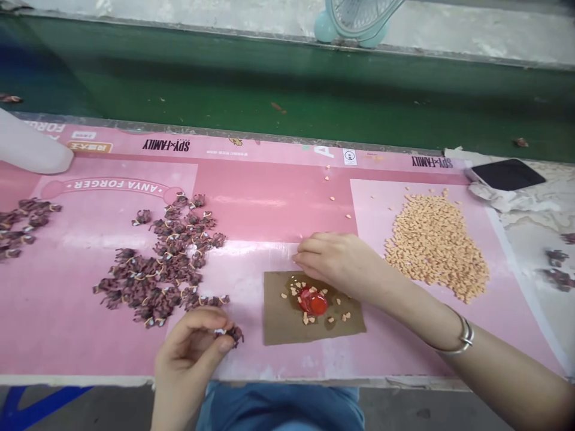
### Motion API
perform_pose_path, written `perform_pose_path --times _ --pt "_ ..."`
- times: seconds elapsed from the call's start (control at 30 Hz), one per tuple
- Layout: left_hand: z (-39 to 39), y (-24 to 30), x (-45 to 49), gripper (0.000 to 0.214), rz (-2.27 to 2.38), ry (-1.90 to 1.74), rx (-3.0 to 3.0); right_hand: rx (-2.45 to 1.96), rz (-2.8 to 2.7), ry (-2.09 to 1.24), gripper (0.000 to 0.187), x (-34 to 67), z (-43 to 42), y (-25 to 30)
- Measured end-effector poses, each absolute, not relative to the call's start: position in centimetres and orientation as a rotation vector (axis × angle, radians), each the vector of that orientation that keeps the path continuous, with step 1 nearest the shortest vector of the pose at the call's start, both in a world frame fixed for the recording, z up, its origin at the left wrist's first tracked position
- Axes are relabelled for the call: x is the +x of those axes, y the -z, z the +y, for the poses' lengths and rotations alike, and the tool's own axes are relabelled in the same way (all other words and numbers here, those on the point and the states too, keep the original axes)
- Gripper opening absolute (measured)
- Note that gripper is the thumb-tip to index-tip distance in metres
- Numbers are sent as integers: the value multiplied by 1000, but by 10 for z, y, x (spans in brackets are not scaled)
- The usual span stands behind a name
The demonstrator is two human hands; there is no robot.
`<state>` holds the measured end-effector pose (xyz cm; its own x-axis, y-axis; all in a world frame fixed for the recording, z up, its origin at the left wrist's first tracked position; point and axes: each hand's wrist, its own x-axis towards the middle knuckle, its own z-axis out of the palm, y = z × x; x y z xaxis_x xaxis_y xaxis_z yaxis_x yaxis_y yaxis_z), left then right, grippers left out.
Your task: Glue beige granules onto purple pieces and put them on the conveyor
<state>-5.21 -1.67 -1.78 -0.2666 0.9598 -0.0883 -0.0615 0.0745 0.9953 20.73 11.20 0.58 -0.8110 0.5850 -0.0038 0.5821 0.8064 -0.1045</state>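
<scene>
My left hand (188, 350) is at the near edge of the pink table mat (269, 209), fingers pinched on one small dark purple flower-shaped piece (232, 335). A large heap of the same purple pieces (166, 263) lies just beyond it. My right hand (335, 260), fingers curled together, hovers over the far edge of a brown cardboard square (309, 326). On the cardboard sit a red blob (313, 301) and several small tan bits. What the right fingers hold, if anything, is hidden. A silver bangle (462, 338) circles my right wrist.
A heap of small tan pieces (435, 245) lies at the right. More purple pieces (22, 221) sit at the far left. A black phone (507, 173) rests at the back right. Behind the mat runs a green belt (287, 90); a teal fan base (354, 24) stands beyond.
</scene>
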Motion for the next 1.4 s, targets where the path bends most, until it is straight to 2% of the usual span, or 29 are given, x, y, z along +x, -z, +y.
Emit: perform_pose_path --times 0.1,0.23,0.43,0.6,0.77,0.93,1.13,1.3,1.4 --pt "-14 14 -47 22 1478 -1399 862 -910 -2963 -76 18 207 110 -6" --pt "-10 12 -44 15 1373 -1365 985 -914 -2935 -59 18 209 109 -5" --pt "-11 6 -37 15 1381 -1342 984 -975 -2778 -209 21 218 104 -2" --pt "-15 1 -25 24 1501 -1316 864 -1080 -2662 -251 20 224 101 -2" --pt "-18 5 -31 14 1446 -1269 1018 -1149 -2582 -330 25 245 96 -16" --pt "-20 14 -43 8 1471 -1293 1111 -1400 -2375 -231 20 289 49 -30" --pt "-15 16 -36 19 1480 -1285 1120 -1630 -2215 -232 17 303 -17 -16" --pt "-12 7 -23 22 1383 -1246 1227 -1608 -2223 121 9 295 -21 3" --pt "-16 2 -19 21 1376 -1215 1297 -1568 -2316 183 10 295 -15 6"
